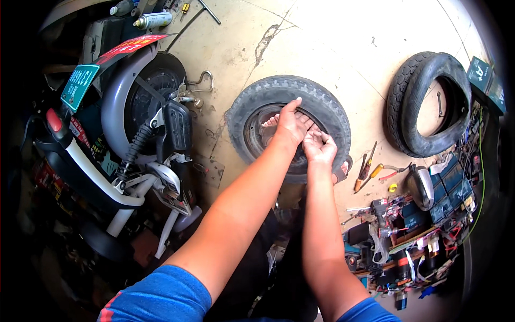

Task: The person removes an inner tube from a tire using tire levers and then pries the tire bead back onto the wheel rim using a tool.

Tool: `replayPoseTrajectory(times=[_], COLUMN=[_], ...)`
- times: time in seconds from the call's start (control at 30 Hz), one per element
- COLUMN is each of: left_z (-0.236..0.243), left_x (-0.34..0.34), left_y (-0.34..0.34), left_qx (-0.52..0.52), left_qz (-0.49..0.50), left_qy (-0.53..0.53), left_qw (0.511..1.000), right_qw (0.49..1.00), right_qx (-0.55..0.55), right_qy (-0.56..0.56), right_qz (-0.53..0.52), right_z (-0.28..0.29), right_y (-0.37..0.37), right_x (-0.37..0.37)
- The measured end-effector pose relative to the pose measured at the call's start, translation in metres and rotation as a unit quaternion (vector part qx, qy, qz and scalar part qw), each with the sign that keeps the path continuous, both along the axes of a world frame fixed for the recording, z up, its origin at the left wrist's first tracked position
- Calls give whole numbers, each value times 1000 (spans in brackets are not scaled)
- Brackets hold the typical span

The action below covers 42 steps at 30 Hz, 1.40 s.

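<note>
Mid-floor, in front of the person: the treaded tyre on its wheel rim. Both hands are over its inner edge on the near right, fingers of the left hand meeting those of the right hand. Left grip wide, thumb well off the fingers; right curled palm-up, can't tell if it pinches anything. Fingertips probably sit there to work at the tyre edge. Foot beside the tyre, maybe bracing it. Yellow-handled screwdriver lies right of it, presumably for easy reach. Loose tyre farther right, well apart. Scooter at left. Writing: white characters on its teal plate, light lettering on the red panel, white letters on the dark teal box; print on the spray can too small to read.
</note>
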<state>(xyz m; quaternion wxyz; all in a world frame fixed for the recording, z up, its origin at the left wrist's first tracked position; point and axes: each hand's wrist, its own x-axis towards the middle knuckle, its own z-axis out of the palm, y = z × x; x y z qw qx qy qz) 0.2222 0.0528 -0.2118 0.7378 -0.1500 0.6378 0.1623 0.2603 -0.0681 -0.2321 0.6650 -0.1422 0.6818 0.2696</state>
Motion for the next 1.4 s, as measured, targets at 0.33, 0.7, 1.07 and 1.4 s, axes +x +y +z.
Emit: replayPoseTrajectory(times=[0.33,0.7,1.07,1.4], left_z=[19,28,48,53], left_x=[-20,-24,-21,-12], left_y=[-40,-43,-36,-29], left_qx=[-16,51,82,68], left_qz=[-30,-2,-55,-66], left_qy=[4,37,27,20], left_qw=[999,998,995,995], right_qw=[981,184,186,722], right_qx=[32,-304,-272,-261], right_qy=[-89,-445,-316,-268], right_qz=[172,822,890,582], right_z=[4,19,-30,-79], right_y=[-44,-30,7,31], right_x=[-38,-66,-57,-49])
